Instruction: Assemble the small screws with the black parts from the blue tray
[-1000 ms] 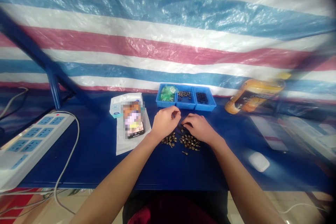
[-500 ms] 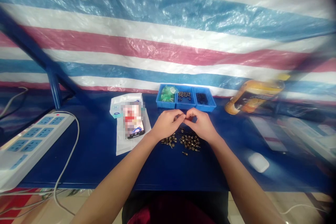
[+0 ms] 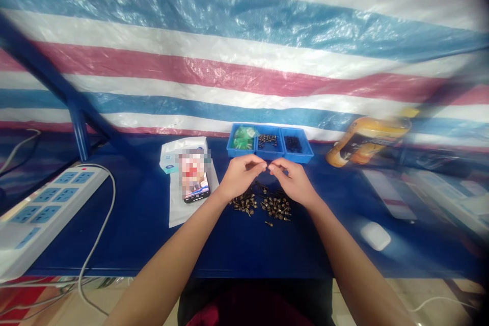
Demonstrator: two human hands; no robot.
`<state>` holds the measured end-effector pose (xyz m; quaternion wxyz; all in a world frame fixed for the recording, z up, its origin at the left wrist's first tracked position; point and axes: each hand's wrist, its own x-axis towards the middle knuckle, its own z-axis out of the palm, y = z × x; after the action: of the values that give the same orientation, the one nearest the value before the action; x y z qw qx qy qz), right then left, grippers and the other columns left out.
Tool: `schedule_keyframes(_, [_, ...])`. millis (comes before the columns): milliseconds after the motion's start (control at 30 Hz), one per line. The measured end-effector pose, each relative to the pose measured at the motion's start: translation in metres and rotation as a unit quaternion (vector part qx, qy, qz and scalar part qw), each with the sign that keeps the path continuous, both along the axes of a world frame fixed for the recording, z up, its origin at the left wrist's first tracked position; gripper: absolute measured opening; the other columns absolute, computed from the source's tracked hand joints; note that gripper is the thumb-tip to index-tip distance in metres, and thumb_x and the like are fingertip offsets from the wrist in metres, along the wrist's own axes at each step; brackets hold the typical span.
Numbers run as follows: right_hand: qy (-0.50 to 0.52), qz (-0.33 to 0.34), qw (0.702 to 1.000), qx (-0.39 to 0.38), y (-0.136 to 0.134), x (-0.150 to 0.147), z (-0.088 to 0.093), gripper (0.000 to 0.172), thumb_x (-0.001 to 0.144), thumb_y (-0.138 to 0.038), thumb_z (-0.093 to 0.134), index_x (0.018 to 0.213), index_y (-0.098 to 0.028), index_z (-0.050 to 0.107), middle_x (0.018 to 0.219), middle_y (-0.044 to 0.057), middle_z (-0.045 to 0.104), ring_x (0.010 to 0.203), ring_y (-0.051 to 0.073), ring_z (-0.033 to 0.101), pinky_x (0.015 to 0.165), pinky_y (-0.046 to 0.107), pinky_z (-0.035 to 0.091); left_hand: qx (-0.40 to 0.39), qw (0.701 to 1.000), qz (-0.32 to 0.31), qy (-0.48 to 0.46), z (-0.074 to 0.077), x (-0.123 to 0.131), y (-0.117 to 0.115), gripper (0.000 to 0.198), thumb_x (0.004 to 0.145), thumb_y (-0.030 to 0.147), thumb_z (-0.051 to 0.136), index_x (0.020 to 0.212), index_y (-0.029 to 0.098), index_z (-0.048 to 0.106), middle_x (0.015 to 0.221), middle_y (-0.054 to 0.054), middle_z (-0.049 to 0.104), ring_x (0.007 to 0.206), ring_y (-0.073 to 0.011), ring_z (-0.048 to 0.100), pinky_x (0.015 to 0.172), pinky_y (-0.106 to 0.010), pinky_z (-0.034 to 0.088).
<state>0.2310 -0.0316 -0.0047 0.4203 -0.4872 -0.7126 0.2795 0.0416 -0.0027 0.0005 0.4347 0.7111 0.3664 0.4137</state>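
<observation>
My left hand [image 3: 243, 175] and my right hand [image 3: 289, 178] meet fingertip to fingertip just in front of a blue three-part bin [image 3: 270, 155]. Each is closed in a pinch; whatever is between the fingers is too small to make out. Below them on the blue table lie two heaps of small brass-coloured screw-like parts, a left heap [image 3: 245, 204] partly behind my left hand and a right heap [image 3: 277, 207]. The bin holds a green bag [image 3: 243, 137] at left, small metal parts [image 3: 268, 140] in the middle and small black parts [image 3: 293, 144] at right.
To the left, a phone [image 3: 197, 196] rests on a white packet [image 3: 179, 214], with a power strip [image 3: 42, 214] and its cable farther out. At right are a lying orange drink bottle [image 3: 367, 137], a white case [image 3: 375, 236] and a flat pale box [image 3: 387, 194]. Striped sheeting [image 3: 244, 71] hangs behind.
My fingertips have drawn slightly apart, and my left hand has tipped up a little. More of the left heap shows. The things on the table stay where they were.
</observation>
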Motion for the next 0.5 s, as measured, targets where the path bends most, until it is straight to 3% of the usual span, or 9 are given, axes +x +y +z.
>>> schedule_keyframes(200, [0.047, 0.001, 0.997, -0.053, 0.0, -0.003, -0.002, 0.033, 0.097, -0.044, 0.048, 0.078, -0.02, 0.061, 0.078, 0.001, 0.065, 0.075, 0.015, 0.06, 0.072, 0.028, 0.045, -0.011, 0.999, -0.023, -0.019, -0.004, 0.003, 0.0, 0.025, 0.089, 0.039, 0.062, 0.087, 0.015, 0.072, 0.086, -0.006, 0.073, 0.074, -0.0152, 0.063, 0.069, -0.025, 0.049])
schedule_keyframes(333, [0.083, 0.009, 0.994, -0.067, 0.003, -0.005, -0.003, 0.039, 0.097, -0.046, 0.048, 0.07, -0.02, 0.056, 0.069, 0.0, 0.061, 0.069, 0.014, 0.058, 0.071, 0.028, 0.045, -0.016, 0.999, 0.018, -0.028, -0.006, 0.005, -0.001, 0.028, 0.089, 0.042, 0.062, 0.096, 0.017, 0.071, 0.089, -0.005, 0.073, 0.071, -0.0141, 0.062, 0.068, -0.025, 0.049])
schedule_keyframes(400, [0.147, -0.038, 0.987, -0.059, 0.007, -0.002, -0.006, 0.034, 0.095, -0.049, 0.05, 0.077, -0.021, 0.055, 0.068, -0.002, 0.06, 0.064, 0.013, 0.057, 0.068, 0.028, 0.047, -0.016, 0.998, 0.059, -0.031, -0.006, 0.005, -0.001, 0.033, 0.093, 0.046, 0.054, 0.101, 0.018, 0.07, 0.093, -0.005, 0.073, 0.069, -0.0135, 0.061, 0.068, -0.026, 0.049])
schedule_keyframes(467, [0.225, -0.134, 0.964, -0.038, 0.011, 0.003, -0.01, 0.03, 0.089, -0.052, 0.058, 0.097, -0.023, 0.053, 0.072, -0.004, 0.061, 0.056, 0.012, 0.056, 0.061, 0.028, 0.047, -0.018, 0.995, 0.096, -0.032, -0.006, 0.004, 0.0, 0.042, 0.097, 0.05, 0.044, 0.1, 0.018, 0.07, 0.091, -0.005, 0.074, 0.068, -0.0136, 0.06, 0.067, -0.026, 0.049])
schedule_keyframes(500, [0.239, -0.182, 0.953, -0.03, 0.014, 0.006, -0.013, 0.04, 0.084, -0.052, 0.065, 0.108, -0.025, 0.049, 0.075, -0.004, 0.062, 0.055, 0.012, 0.056, 0.059, 0.028, 0.047, -0.021, 0.993, 0.109, -0.032, -0.006, 0.003, 0.001, 0.046, 0.098, 0.052, 0.041, 0.097, 0.017, 0.071, 0.089, -0.006, 0.074, 0.067, -0.0138, 0.06, 0.067, -0.027, 0.048])
